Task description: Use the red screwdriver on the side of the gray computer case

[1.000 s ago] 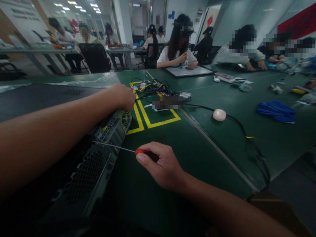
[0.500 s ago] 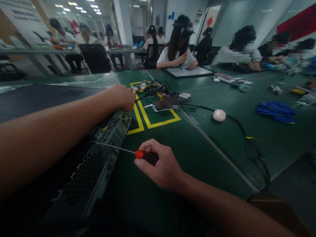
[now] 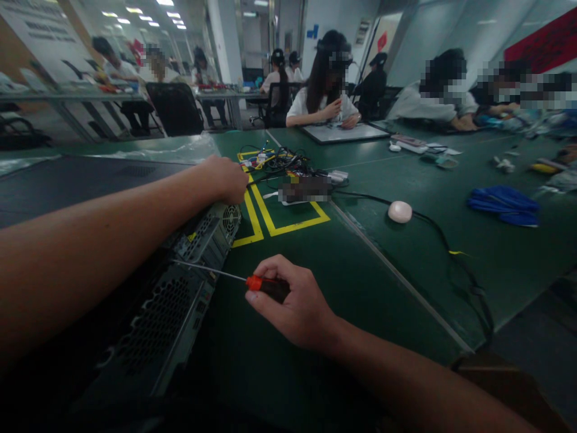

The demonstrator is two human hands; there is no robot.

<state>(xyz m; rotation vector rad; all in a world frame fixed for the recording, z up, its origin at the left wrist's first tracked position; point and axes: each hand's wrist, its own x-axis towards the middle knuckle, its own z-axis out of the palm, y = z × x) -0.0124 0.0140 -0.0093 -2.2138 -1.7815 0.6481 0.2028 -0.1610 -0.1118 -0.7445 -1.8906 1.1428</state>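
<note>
My right hand (image 3: 293, 300) is closed round the dark handle of a screwdriver (image 3: 270, 286) with a red collar. Its thin shaft runs left to the rear side of a computer case (image 3: 189, 307), where the tip meets the metal, partly lost in shadow. The case lies on the table at the left, its perforated grille and round fan vent facing right. My left hand (image 3: 229, 179) is at the far end of the case, above the fan vent, with the forearm reaching across it. Its fingers curl down out of sight, so their grip cannot be made out.
A tangle of cables (image 3: 288, 161) lies beyond the case near yellow tape marks (image 3: 297, 227). A black cord (image 3: 433, 225) crosses the green table past a pinkish-white rounded object (image 3: 400, 211). A blue cloth-like bundle (image 3: 502, 205) lies at right. Several people sit farther back, one facing a tray (image 3: 345, 133).
Both hands and the screwdriver hold nearly the same position. The view has only shifted very slightly.
</note>
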